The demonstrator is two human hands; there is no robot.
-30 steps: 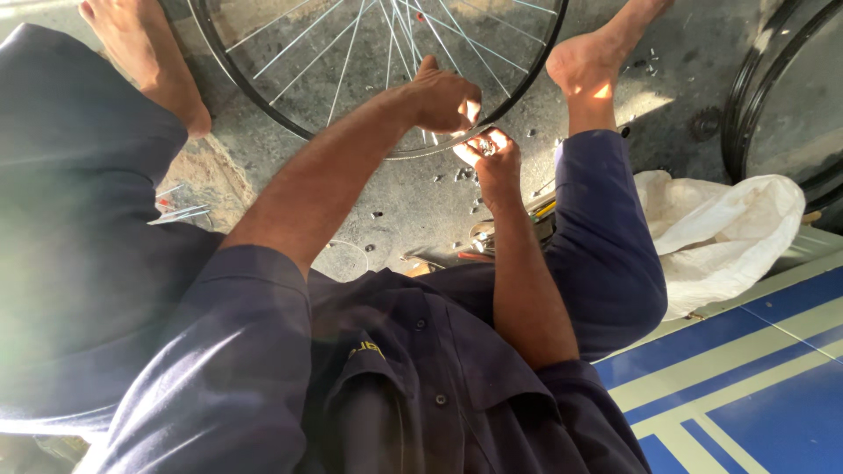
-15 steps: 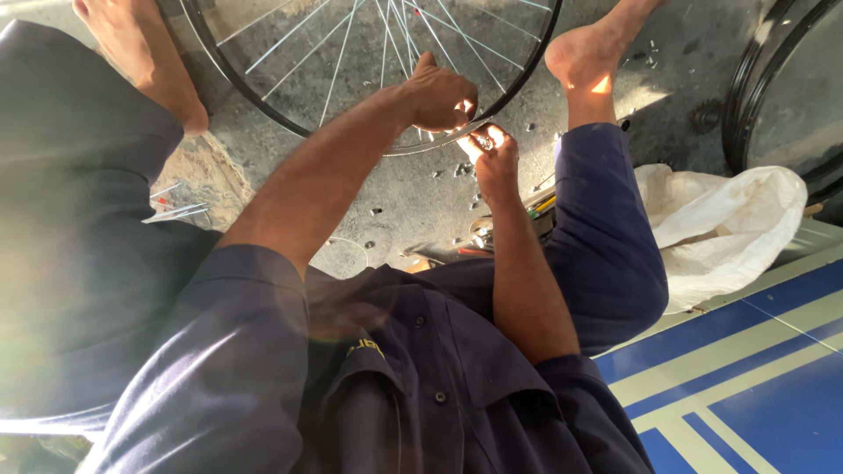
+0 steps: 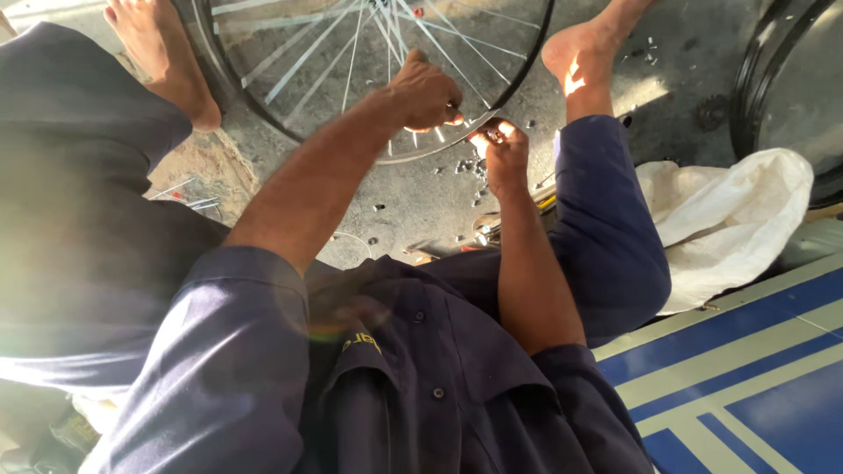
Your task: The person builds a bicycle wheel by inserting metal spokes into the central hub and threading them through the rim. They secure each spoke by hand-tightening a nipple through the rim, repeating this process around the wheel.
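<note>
A bicycle wheel [image 3: 303,132] with a black rim and thin silver spokes lies on the concrete floor between my bare feet. My left hand [image 3: 428,92] is closed over the near edge of the rim. Just to its right, my right hand [image 3: 499,151] pinches a small metal piece against the rim where a spoke ends. What exactly the fingers hold is too small to tell. Both arms come out of dark blue sleeves.
Small metal bits [image 3: 465,167] are scattered on the floor under my hands. Loose spokes [image 3: 189,197] lie at the left and tools [image 3: 485,233] by my right knee. A white sack [image 3: 729,219] sits at the right, a second black rim [image 3: 764,88] behind it, a blue and white striped surface [image 3: 746,377] lower right.
Both hands stay at the same spot on the rim. The fingers of my right hand shift slightly, and the view has drifted a little.
</note>
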